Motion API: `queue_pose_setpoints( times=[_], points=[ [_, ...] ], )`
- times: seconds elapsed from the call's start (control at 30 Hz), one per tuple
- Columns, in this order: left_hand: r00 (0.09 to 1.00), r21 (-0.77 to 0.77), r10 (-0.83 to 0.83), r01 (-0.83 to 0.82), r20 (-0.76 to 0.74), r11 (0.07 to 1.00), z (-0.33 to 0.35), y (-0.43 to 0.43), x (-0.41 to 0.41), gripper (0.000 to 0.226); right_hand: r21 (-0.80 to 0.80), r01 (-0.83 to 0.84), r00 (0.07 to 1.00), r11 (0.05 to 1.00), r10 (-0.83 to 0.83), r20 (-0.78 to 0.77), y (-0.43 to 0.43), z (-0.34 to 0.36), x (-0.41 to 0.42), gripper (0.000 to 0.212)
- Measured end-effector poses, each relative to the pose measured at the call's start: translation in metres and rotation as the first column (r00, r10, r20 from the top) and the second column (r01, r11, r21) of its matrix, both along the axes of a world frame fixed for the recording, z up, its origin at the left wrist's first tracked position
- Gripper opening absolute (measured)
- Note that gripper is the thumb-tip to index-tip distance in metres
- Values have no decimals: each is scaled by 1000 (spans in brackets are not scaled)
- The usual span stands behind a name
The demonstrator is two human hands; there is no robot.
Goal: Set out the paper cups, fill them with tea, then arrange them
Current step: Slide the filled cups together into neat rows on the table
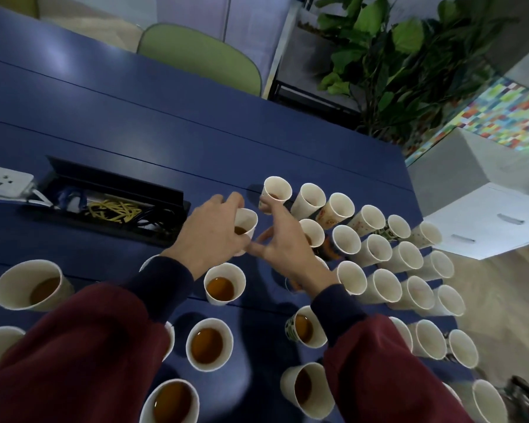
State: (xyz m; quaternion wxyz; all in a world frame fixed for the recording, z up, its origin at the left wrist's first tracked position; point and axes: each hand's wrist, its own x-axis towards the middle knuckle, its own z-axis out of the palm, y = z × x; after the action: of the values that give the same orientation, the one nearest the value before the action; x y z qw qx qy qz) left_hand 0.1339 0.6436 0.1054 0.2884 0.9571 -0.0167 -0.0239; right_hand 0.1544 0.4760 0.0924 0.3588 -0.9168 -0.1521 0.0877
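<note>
Hands, two: left hand (209, 230) curled round a paper cup (246, 219) holding a little tea, mid blue tabletop (165, 102); right hand (284, 242) spread wide, holding nothing, fingertips close by the far cup (277, 189), contact unclear. Setting out looks done to me; tea shows in the near cups (209, 345) and the two by my hands, none visible in the tight rows (379, 250) at right, whose bottoms I cannot see. Remaining, I judge: any filling those rows need, then arranging the loose near cups.
</note>
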Motion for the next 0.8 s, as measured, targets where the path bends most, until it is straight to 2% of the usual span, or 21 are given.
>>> queue_pose_setpoints(
  times=[0.17,0.33,0.47,0.57,0.67,0.8],
  points=[
    [996,-21,-26,28,88,999,17,-8,-7,43,32,-31,999,999,29,35,1,3,-5,96],
    [989,-75,-66,76,132,994,18,-9,-9,46,-36,-54,992,998,58,114,3,7,-5,85],
    [989,-252,-61,94,134,963,22,-9,-8,55,-68,-57,975,996,70,211,-3,10,1,69],
    [994,-362,12,30,112,932,22,-5,-9,65,-62,57,973,996,-41,228,-8,9,7,58],
    [998,-262,15,0,53,965,11,3,-16,68,-76,175,969,982,-158,187,-10,4,16,55],
    [972,29,-108,116,-209,993,-16,7,-37,60,-134,246,966,960,-232,117,-12,-10,22,53]
  ],
)
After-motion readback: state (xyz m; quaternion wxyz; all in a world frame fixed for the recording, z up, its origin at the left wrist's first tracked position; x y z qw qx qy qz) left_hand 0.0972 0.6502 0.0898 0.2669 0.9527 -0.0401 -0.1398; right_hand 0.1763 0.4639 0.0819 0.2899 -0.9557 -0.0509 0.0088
